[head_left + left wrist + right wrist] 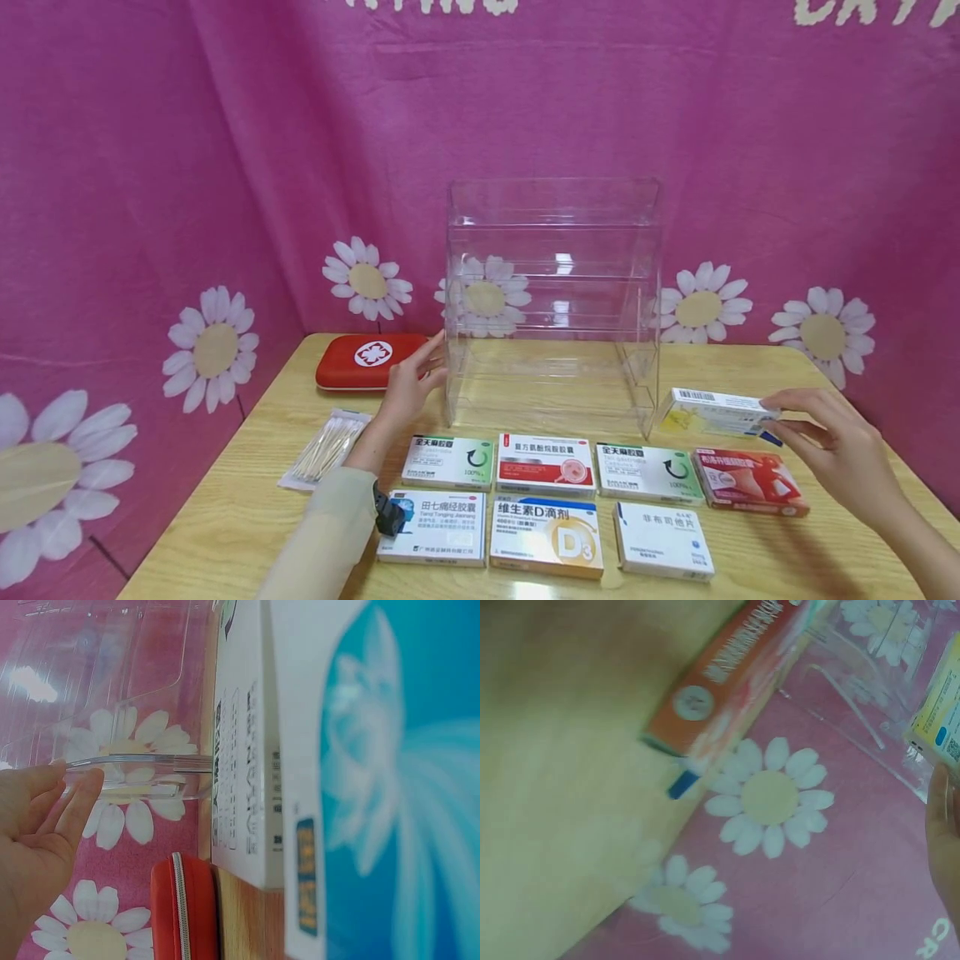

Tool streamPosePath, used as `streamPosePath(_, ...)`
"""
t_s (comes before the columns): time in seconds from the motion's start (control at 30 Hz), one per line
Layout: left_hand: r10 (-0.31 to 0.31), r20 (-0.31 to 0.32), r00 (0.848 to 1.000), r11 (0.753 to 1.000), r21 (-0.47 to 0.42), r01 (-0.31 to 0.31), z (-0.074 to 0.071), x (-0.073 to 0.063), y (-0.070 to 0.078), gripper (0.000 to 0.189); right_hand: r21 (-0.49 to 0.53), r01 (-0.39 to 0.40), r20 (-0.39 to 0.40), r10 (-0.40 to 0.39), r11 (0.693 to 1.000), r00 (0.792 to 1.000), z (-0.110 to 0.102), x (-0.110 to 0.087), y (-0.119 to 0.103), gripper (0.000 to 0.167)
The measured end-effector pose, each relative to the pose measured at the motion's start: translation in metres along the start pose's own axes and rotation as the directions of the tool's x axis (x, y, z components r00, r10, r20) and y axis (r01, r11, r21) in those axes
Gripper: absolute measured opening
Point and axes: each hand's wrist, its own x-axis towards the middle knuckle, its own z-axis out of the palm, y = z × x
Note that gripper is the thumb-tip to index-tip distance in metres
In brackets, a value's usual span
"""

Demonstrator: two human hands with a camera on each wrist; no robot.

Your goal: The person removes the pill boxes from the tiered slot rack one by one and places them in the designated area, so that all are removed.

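My left hand [410,386] touches the left side of a clear tiered plastic display rack [555,417], its fingers fairly straight. In the left wrist view, the left hand [37,840] has its fingertips at the rack's edge. A white-and-yellow medicine box [716,412] is pinched at its right end by my right hand [836,442], just off the rack's lower right corner. In the right wrist view that box [939,712] appears at the right edge, with only part of the right hand [943,825] showing. A red medicine box [750,482] lies below the held one.
Several medicine boxes lie in two rows before the rack, among them a vitamin D box [547,533] and a white box [663,537]. A cotton swab pack [327,447] and a red zippered case [352,375] lie left. A small blue piece [682,784] shows near the red box.
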Motion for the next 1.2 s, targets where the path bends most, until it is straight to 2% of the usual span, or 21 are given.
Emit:
streamPosePath(0.1,-0.002,-0.001,1.000,1.000,-0.006,0.002,0.000,0.000,0.001,0.064,0.002,-0.003,0.006,0.003,1.000,1.000,-0.006,-0.014,0.002,0.034)
streamPosePath(0.27,-0.009,0.007,1.000,1.000,0.006,0.009,-0.001,-0.001,0.001,0.065,0.012,-0.013,0.055,0.012,1.000,0.998,-0.015,-0.034,0.006,0.041)
streamPosePath(0.53,-0.028,0.015,0.999,1.000,0.004,0.028,-0.001,-0.001,0.001,0.066,-0.098,-0.055,0.132,0.068,0.994,0.989,-0.025,-0.057,0.009,0.054)
streamPosePath(0.63,-0.031,0.016,0.999,1.000,0.001,0.031,-0.001,0.000,0.001,0.065,-0.104,-0.077,0.168,0.094,0.992,0.981,-0.028,-0.065,0.012,0.053)
streamPosePath(0.87,-0.040,0.018,0.999,0.999,0.010,0.040,-0.001,0.000,0.001,0.064,-0.018,-0.166,0.231,0.166,0.986,0.959,-0.034,-0.084,0.021,0.039)
streamPosePath(1.07,-0.044,0.022,0.999,0.999,0.015,0.044,-0.001,0.001,0.001,0.064,0.027,-0.179,0.298,0.163,0.984,0.941,-0.037,-0.092,0.030,0.041)
streamPosePath(1.2,-0.043,0.024,0.999,0.999,0.021,0.043,-0.001,0.001,0.001,0.064,0.033,-0.219,0.359,0.194,0.975,0.913,-0.040,-0.097,0.039,0.040)
